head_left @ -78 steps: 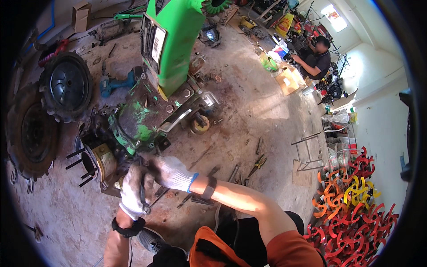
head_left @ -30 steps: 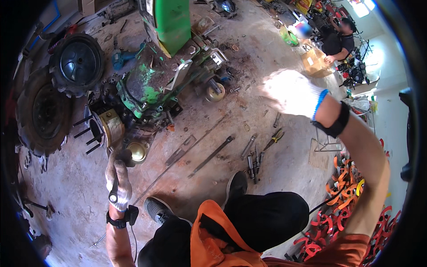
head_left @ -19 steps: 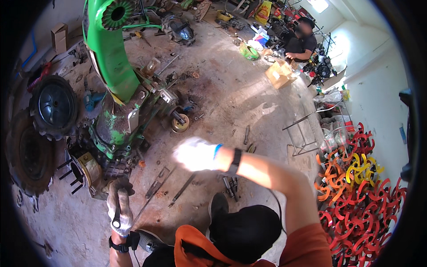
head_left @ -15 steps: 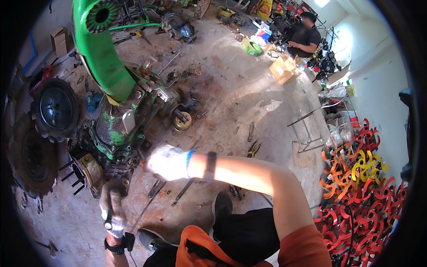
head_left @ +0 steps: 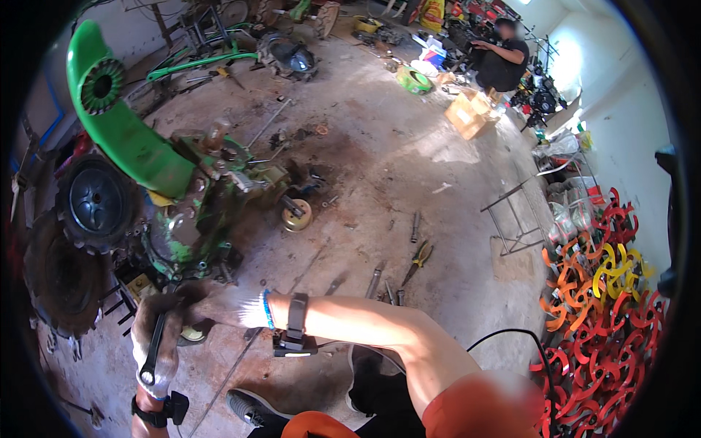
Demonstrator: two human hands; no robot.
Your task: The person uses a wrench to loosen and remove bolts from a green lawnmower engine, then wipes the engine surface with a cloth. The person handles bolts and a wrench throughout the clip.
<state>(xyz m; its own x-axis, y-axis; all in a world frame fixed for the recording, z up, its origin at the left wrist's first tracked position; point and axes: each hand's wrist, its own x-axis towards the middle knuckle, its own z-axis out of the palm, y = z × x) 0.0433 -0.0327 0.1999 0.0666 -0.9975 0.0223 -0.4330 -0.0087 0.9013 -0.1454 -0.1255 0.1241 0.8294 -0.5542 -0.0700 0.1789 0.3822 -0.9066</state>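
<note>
Head view: My gloved left grip point(head_left: 168, 352) is curled around a dark wrench point(head_left: 152, 350), whose ring end lies toward my wrist. My gloved right grip point(head_left: 223, 302) reaches across beside it, near the lower end of the green machine point(head_left: 175, 230); I cannot tell how far it is closed or what it holds. Yellow-handled pliers point(head_left: 419, 257) lie on the floor point(head_left: 380, 175) to the right.

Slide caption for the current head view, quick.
Gloved left hand holds a wrench, with the gloved right hand close beside it near the green machine; pliers lie on the floor.
</note>
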